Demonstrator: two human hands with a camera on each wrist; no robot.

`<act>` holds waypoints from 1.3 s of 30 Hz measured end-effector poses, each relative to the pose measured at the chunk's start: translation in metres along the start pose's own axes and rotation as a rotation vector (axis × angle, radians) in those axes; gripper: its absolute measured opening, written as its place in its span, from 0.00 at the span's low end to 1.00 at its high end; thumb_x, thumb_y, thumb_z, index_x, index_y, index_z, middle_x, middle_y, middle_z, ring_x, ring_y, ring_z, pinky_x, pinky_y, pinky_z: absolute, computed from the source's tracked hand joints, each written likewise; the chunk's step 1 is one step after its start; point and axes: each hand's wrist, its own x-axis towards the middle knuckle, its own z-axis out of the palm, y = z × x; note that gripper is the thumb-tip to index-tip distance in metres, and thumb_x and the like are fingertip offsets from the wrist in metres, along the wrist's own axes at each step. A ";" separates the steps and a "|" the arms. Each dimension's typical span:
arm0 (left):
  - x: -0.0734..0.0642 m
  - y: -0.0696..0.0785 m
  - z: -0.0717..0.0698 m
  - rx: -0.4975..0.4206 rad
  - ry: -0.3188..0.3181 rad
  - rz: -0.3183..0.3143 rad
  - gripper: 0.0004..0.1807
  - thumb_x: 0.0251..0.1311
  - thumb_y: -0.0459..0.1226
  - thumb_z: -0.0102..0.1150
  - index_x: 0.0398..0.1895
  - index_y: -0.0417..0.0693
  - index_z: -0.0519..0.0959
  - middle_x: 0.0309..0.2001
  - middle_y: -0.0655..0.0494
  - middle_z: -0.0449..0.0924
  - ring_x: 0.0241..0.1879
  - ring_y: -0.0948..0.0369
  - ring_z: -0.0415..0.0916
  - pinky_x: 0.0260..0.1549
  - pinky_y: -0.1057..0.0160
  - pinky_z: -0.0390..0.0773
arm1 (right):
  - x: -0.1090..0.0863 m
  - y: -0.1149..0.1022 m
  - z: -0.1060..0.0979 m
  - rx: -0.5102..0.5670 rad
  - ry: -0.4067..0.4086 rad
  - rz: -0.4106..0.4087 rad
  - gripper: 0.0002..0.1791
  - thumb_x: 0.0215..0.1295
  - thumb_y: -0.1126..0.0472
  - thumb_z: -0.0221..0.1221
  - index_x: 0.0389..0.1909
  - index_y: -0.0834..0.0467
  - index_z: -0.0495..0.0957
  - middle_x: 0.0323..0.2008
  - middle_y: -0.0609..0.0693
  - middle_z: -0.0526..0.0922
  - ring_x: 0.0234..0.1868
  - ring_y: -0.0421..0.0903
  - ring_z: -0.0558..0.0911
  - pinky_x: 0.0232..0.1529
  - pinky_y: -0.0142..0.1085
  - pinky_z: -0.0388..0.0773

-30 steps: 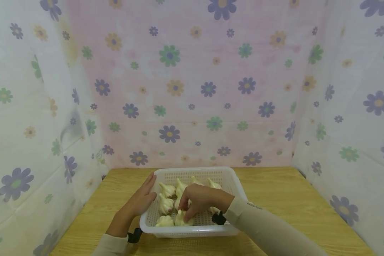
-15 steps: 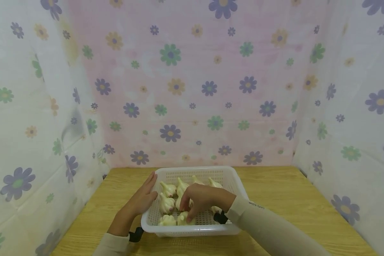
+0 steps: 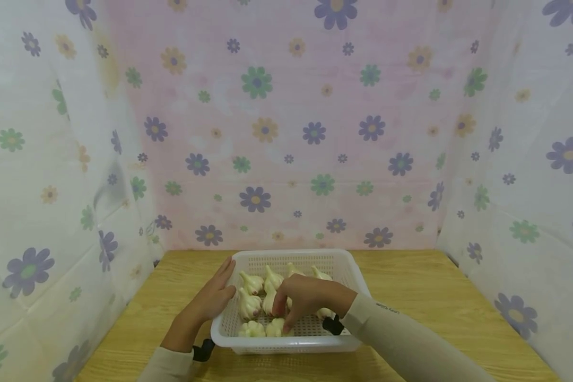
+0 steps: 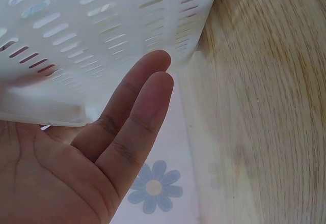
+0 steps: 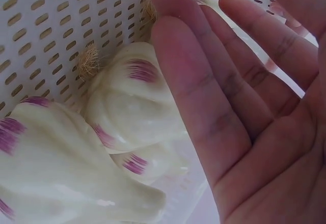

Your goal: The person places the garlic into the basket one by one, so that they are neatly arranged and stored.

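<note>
Several cream garlic bulbs [image 3: 250,306] with pointed necks lie in a white slotted plastic basket [image 3: 286,342]. My right hand [image 3: 305,297] reaches down inside it, its thumb tip right beside a front bulb [image 3: 275,327]. In the right wrist view the fingers [image 5: 188,76] extend loosely, with no bulb in the palm, and purple streaks mark a nearby bulb [image 5: 61,158]. My left hand [image 3: 215,297] rests along the basket's left side. Its straight fingers [image 4: 145,117] lie at the outer slotted wall in the left wrist view. My right hand hides some bulbs behind it.
The basket stands on a wood-grain table [image 3: 410,313]. Flower-printed cloth [image 3: 286,116] encloses the back and both sides. Other bulbs [image 3: 320,273] lie along the basket's back. A black wrist mount [image 3: 333,324] overlaps the basket's front right.
The front bulb near my right thumb has turned, its neck no longer showing. My right hand has shifted slightly right. The left hand stays against the basket.
</note>
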 end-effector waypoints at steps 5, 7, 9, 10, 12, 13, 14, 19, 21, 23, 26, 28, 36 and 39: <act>0.000 0.001 0.001 -0.007 0.002 -0.002 0.40 0.72 0.34 0.41 0.85 0.46 0.42 0.85 0.54 0.30 0.84 0.47 0.31 0.79 0.36 0.39 | -0.002 -0.001 0.001 -0.001 -0.003 -0.004 0.19 0.50 0.50 0.79 0.45 0.44 0.90 0.42 0.33 0.87 0.39 0.32 0.84 0.36 0.27 0.83; 0.000 0.001 0.001 -0.006 0.000 -0.002 0.40 0.71 0.34 0.41 0.84 0.46 0.42 0.85 0.54 0.30 0.84 0.47 0.30 0.79 0.36 0.39 | -0.003 -0.001 0.000 0.004 -0.009 -0.010 0.20 0.50 0.50 0.79 0.46 0.45 0.90 0.43 0.33 0.87 0.40 0.34 0.85 0.37 0.27 0.83; -0.001 0.002 0.000 -0.005 0.001 -0.003 0.40 0.72 0.34 0.41 0.84 0.46 0.42 0.85 0.54 0.30 0.83 0.47 0.30 0.79 0.35 0.39 | -0.004 0.000 -0.001 -0.003 -0.012 -0.019 0.20 0.50 0.48 0.79 0.46 0.43 0.90 0.44 0.33 0.87 0.41 0.35 0.85 0.37 0.27 0.83; -0.001 0.002 0.000 -0.005 0.001 -0.005 0.40 0.72 0.34 0.41 0.84 0.46 0.42 0.85 0.54 0.30 0.83 0.47 0.30 0.79 0.35 0.40 | -0.004 0.000 -0.001 -0.003 -0.010 -0.025 0.19 0.50 0.48 0.79 0.45 0.43 0.90 0.44 0.33 0.88 0.41 0.35 0.85 0.37 0.27 0.83; 0.000 0.002 0.000 -0.005 0.001 -0.006 0.40 0.72 0.34 0.41 0.85 0.46 0.42 0.85 0.54 0.30 0.84 0.47 0.30 0.79 0.35 0.40 | -0.005 0.002 -0.003 -0.013 -0.007 -0.040 0.19 0.50 0.48 0.79 0.45 0.43 0.90 0.43 0.33 0.88 0.40 0.34 0.85 0.37 0.27 0.83; 0.000 0.002 0.000 -0.006 0.002 -0.007 0.40 0.72 0.34 0.41 0.85 0.47 0.42 0.85 0.54 0.30 0.84 0.47 0.30 0.79 0.35 0.40 | -0.005 0.002 -0.005 -0.016 -0.006 -0.047 0.18 0.51 0.48 0.78 0.45 0.43 0.90 0.43 0.34 0.88 0.39 0.34 0.85 0.37 0.26 0.83; 0.000 0.002 0.000 -0.008 0.001 -0.007 0.40 0.72 0.34 0.41 0.85 0.47 0.42 0.85 0.55 0.30 0.84 0.47 0.30 0.79 0.35 0.40 | -0.006 0.003 -0.006 -0.015 -0.003 -0.053 0.18 0.51 0.48 0.78 0.44 0.43 0.90 0.43 0.34 0.89 0.39 0.33 0.85 0.36 0.27 0.83; 0.000 0.002 0.000 -0.012 -0.006 -0.006 0.39 0.73 0.35 0.40 0.85 0.48 0.41 0.85 0.56 0.29 0.84 0.48 0.29 0.79 0.35 0.39 | -0.009 0.006 -0.013 0.015 0.008 -0.043 0.19 0.53 0.49 0.78 0.47 0.44 0.90 0.43 0.36 0.89 0.37 0.31 0.84 0.36 0.28 0.83; 0.000 0.002 0.000 -0.010 -0.008 -0.002 0.39 0.73 0.35 0.40 0.85 0.48 0.41 0.85 0.56 0.29 0.84 0.47 0.29 0.79 0.35 0.39 | -0.012 0.008 -0.016 0.046 0.020 -0.029 0.21 0.53 0.49 0.78 0.49 0.45 0.89 0.44 0.36 0.89 0.37 0.32 0.85 0.36 0.28 0.84; 0.000 0.002 0.000 -0.008 -0.006 0.001 0.39 0.73 0.35 0.39 0.85 0.48 0.40 0.85 0.55 0.29 0.84 0.47 0.28 0.79 0.35 0.38 | -0.015 0.011 -0.019 0.096 0.033 -0.025 0.23 0.53 0.50 0.78 0.51 0.46 0.89 0.47 0.36 0.88 0.37 0.32 0.86 0.37 0.29 0.85; 0.000 0.000 0.000 -0.001 -0.004 0.006 0.40 0.73 0.35 0.39 0.85 0.47 0.40 0.85 0.55 0.28 0.84 0.46 0.29 0.79 0.36 0.37 | -0.020 0.014 -0.024 0.175 0.049 -0.046 0.24 0.54 0.51 0.77 0.53 0.49 0.88 0.52 0.37 0.86 0.38 0.34 0.88 0.38 0.29 0.86; 0.000 -0.001 0.001 0.000 -0.002 0.006 0.40 0.73 0.35 0.39 0.85 0.47 0.41 0.85 0.54 0.29 0.84 0.46 0.29 0.79 0.36 0.37 | -0.025 0.016 -0.028 0.221 0.056 -0.062 0.24 0.55 0.52 0.76 0.54 0.51 0.87 0.55 0.41 0.87 0.39 0.36 0.89 0.40 0.30 0.86; -0.001 -0.001 0.001 -0.010 -0.005 0.007 0.39 0.73 0.35 0.40 0.85 0.46 0.42 0.85 0.54 0.29 0.84 0.47 0.29 0.79 0.35 0.38 | -0.048 0.024 -0.041 0.229 0.153 -0.089 0.23 0.59 0.48 0.74 0.56 0.41 0.85 0.57 0.45 0.86 0.42 0.35 0.88 0.44 0.32 0.86; -0.001 -0.001 0.001 -0.012 -0.003 0.007 0.39 0.73 0.34 0.40 0.85 0.46 0.42 0.85 0.54 0.29 0.83 0.46 0.29 0.78 0.35 0.38 | -0.059 0.028 -0.044 0.261 0.188 -0.080 0.21 0.62 0.48 0.72 0.57 0.41 0.84 0.57 0.44 0.85 0.42 0.37 0.89 0.45 0.33 0.86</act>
